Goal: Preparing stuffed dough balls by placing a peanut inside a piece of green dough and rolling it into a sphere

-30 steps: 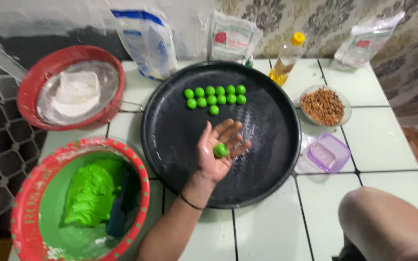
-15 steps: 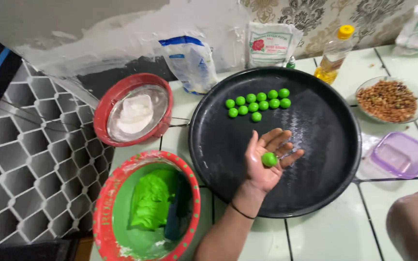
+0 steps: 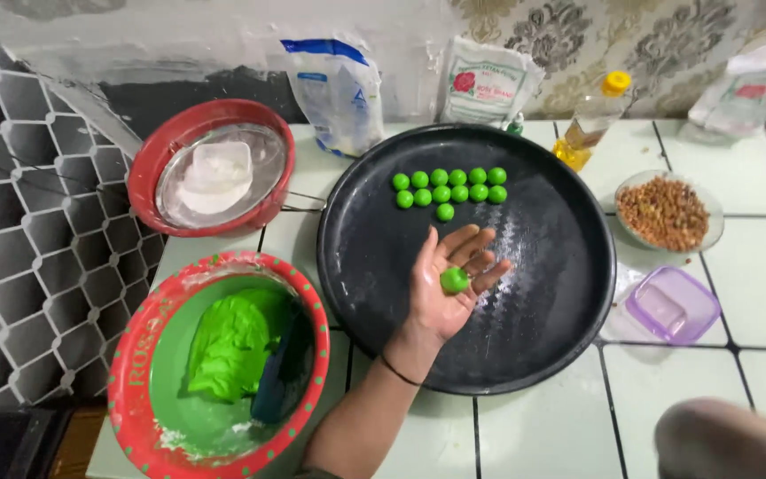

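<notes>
A small, smooth green dough ball [image 3: 454, 280] rests on the open, upturned palm of the left hand [image 3: 448, 288], fingers loosely spread, above the round black tray [image 3: 543, 328] with its matte, lightly floured surface. At the hand's twelve o'clock, eleven like balls [image 3: 449, 186] lie in rows on the tray. At eight o'clock, a red-rimmed bowl [image 3: 135, 390] holds soft, glossy green dough [image 3: 232, 341]. The right hand cannot be made out.
</notes>
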